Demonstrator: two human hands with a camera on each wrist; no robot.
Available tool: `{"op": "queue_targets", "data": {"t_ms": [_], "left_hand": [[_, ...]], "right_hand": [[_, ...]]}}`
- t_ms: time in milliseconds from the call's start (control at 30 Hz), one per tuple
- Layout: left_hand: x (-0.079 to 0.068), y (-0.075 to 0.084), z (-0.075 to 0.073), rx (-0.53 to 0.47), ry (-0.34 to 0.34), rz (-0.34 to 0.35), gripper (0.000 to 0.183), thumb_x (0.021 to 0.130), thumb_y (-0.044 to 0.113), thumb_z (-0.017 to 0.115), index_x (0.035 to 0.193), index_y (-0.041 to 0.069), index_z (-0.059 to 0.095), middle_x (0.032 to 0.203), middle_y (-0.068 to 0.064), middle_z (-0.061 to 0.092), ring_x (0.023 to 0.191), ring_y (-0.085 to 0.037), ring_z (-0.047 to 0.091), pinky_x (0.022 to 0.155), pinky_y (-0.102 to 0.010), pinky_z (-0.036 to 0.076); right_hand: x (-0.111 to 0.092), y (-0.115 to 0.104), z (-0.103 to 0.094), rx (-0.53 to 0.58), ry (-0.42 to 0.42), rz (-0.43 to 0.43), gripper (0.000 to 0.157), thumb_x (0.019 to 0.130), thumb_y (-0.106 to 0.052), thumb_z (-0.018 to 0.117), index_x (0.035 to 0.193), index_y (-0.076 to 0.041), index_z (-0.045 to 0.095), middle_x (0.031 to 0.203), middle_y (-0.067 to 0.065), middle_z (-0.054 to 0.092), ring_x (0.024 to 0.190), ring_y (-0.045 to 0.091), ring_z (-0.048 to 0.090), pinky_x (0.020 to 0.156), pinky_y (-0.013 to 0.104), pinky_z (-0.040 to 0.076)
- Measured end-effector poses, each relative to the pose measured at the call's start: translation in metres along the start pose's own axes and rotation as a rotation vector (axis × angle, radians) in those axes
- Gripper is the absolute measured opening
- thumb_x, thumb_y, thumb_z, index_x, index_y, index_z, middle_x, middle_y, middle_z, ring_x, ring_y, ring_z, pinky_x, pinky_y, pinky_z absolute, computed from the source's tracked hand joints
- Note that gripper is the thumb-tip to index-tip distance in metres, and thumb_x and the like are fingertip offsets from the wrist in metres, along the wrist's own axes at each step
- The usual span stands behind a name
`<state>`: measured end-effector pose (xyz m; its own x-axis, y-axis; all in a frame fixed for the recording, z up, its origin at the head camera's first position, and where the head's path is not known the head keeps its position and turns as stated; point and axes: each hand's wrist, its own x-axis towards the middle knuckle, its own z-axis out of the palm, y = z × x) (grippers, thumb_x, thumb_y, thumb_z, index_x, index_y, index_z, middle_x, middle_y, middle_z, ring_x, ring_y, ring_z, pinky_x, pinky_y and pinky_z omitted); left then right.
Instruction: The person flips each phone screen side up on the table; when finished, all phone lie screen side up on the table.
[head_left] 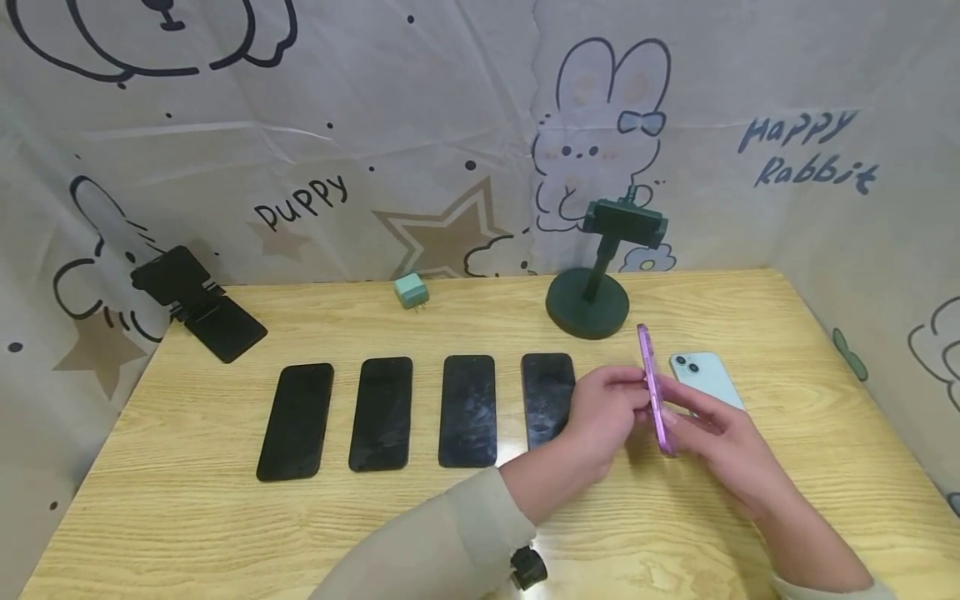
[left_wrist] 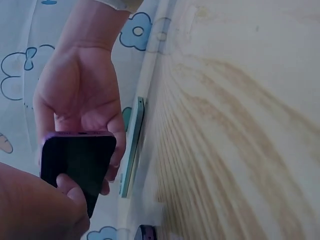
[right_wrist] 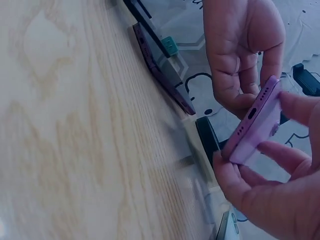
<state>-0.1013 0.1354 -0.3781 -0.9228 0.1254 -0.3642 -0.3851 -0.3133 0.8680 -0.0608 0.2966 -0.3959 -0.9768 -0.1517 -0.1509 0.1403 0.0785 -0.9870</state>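
A purple phone (head_left: 656, 396) is in the air over the right part of the table (head_left: 187, 525), held up on its long side edge so that the head view sees it as a thin strip. Its long axis runs away from the person, the far end leaning slightly left. The end with the charging port points back toward the person; the dark screen faces left, and the purple back faces right.

The right hand (head_left: 723, 442) grips the phone from the back, its fingers curled onto the 2 long edges. The left hand (head_left: 603, 417) comes from the screen side, at least 1 digit touching the glass; whether its fingers pinch the phone, I cannot tell.

Just beyond the right hand, a pale blue phone (head_left: 708, 379) lies back up, its camera end pointing away and to the left. Left of the purple phone, 4 dark phones (head_left: 467, 411) lie in a row, screens up, long axes running away from the person. Behind them stand a dark green phone stand (head_left: 587, 304), a green charger (head_left: 412, 290) and a black folding stand (head_left: 198, 304).
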Motion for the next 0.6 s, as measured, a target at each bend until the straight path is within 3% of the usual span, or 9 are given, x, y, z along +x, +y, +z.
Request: {"op": "queue_targets", "data": {"t_ms": [133, 233, 400, 600], "left_hand": [[0.001, -0.001, -0.003, 0.124, -0.013, 0.023, 0.016, 0.089, -0.006, 0.068, 0.096, 0.008, 0.072, 0.086, -0.001, 0.064, 0.076, -0.016, 0.063, 0.07, -0.034, 0.055], [0.003, -0.003, -0.006, 0.245, 0.025, 0.047, 0.013, 0.087, 0.006, 0.077, 0.098, 0.012, 0.072, 0.088, 0.0, 0.061, 0.076, -0.014, 0.06, 0.067, -0.034, 0.052], [0.004, -0.003, -0.007, 0.335, 0.096, 0.064, 0.034, 0.079, 0.016, 0.088, 0.105, 0.009, 0.068, 0.095, -0.001, 0.059, 0.081, -0.014, 0.057, 0.073, -0.036, 0.051], [0.006, -0.001, -0.006, 0.373, 0.15, 0.075, 0.038, 0.075, 0.022, 0.091, 0.101, 0.014, 0.065, 0.087, 0.004, 0.058, 0.079, -0.011, 0.056, 0.074, -0.035, 0.051]], "right_hand": [[-0.002, 0.003, 0.0, 0.164, -0.057, -0.057, 0.047, 0.103, -0.002, 0.052, 0.149, -0.009, 0.047, 0.135, -0.005, 0.058, 0.117, 0.013, 0.06, 0.088, 0.03, 0.052], [-0.003, 0.003, 0.001, 0.251, -0.103, -0.114, 0.046, 0.104, 0.003, 0.046, 0.148, -0.007, 0.047, 0.137, -0.001, 0.058, 0.119, 0.017, 0.059, 0.09, 0.034, 0.051], [-0.006, 0.001, 0.005, 0.419, -0.176, -0.217, 0.044, 0.105, 0.008, 0.034, 0.147, 0.0, 0.045, 0.142, 0.008, 0.056, 0.118, 0.021, 0.061, 0.089, 0.035, 0.052], [-0.008, -0.004, 0.016, 0.387, -0.065, -0.305, 0.043, 0.103, 0.011, 0.038, 0.145, 0.007, 0.044, 0.139, 0.013, 0.057, 0.114, 0.024, 0.063, 0.082, 0.038, 0.055]]}}
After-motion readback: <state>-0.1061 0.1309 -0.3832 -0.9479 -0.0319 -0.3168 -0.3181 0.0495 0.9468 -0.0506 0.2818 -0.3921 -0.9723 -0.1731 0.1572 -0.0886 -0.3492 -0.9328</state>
